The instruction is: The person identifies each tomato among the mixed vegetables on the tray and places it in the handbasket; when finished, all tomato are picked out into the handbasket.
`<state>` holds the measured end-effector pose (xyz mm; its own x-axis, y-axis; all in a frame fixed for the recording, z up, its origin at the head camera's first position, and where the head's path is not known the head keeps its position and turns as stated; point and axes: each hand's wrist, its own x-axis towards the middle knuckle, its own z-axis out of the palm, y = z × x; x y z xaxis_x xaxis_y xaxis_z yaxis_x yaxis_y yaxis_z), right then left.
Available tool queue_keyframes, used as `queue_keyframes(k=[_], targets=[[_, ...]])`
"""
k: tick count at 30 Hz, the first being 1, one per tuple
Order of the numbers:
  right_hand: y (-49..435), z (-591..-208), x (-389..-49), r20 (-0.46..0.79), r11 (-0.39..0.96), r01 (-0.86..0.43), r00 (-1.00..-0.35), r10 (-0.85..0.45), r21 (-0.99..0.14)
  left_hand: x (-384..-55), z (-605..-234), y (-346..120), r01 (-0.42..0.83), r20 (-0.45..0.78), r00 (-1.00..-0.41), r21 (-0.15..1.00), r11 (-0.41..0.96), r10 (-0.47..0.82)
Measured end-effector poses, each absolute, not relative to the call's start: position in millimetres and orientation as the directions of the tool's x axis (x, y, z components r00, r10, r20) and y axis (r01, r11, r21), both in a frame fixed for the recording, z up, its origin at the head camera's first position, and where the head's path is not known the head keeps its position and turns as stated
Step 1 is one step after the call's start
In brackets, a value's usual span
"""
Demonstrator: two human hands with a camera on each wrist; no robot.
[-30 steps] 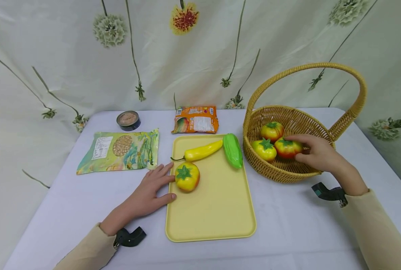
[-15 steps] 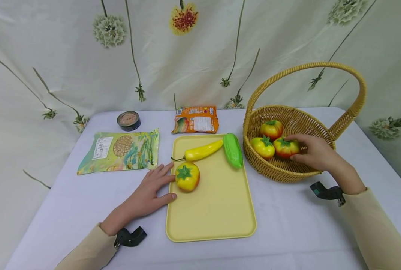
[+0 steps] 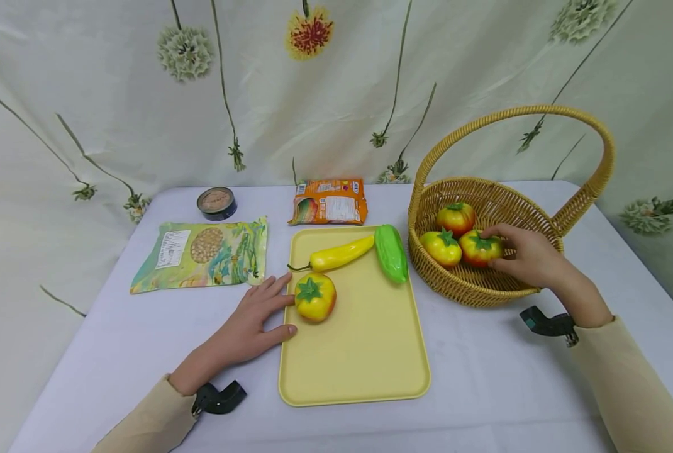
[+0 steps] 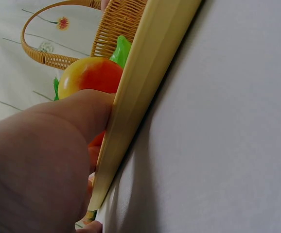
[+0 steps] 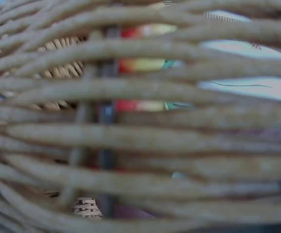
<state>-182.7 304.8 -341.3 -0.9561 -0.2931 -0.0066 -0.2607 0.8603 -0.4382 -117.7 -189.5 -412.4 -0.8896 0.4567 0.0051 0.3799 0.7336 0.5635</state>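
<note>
My left hand rests at the left edge of the yellow tray, fingers spread, with the index finger by a yellow-red toy tomato. In the left wrist view the thumb lies over the tray's rim. Also on the tray are a yellow toy chili pepper and a green toy pepper. Inside the wicker basket, my right hand holds the rightmost toy tomato between thumb and fingers. Two more toy tomatoes sit against it. Basket weave blocks most of the right wrist view.
An orange snack packet lies behind the tray. To the left are a green bag of beans and a small round can. The basket's tall handle arches over it. A flowered cloth hangs behind the table.
My right hand has shifted slightly left with the toy tomato, and the two tomatoes beside it have moved a little. My left hand stays where it was.
</note>
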Motion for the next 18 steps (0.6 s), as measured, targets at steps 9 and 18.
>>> queue_keyframes(k=[9, 18], targets=[[301.5, -341.4, -182.2, 0.024, 0.861, -0.278, -0.955, -0.297, -0.427, -117.7, -411.2, -189.2, 0.381, 0.007, -0.889, 0.568, 0.729, 0.458], [303.5, -342.9, -182.0, -0.013, 0.859, -0.219, -0.967, -0.254, -0.463, -117.0, -410.5, -188.1, 0.375, -0.002, -0.889, 0.573, 0.729, 0.459]])
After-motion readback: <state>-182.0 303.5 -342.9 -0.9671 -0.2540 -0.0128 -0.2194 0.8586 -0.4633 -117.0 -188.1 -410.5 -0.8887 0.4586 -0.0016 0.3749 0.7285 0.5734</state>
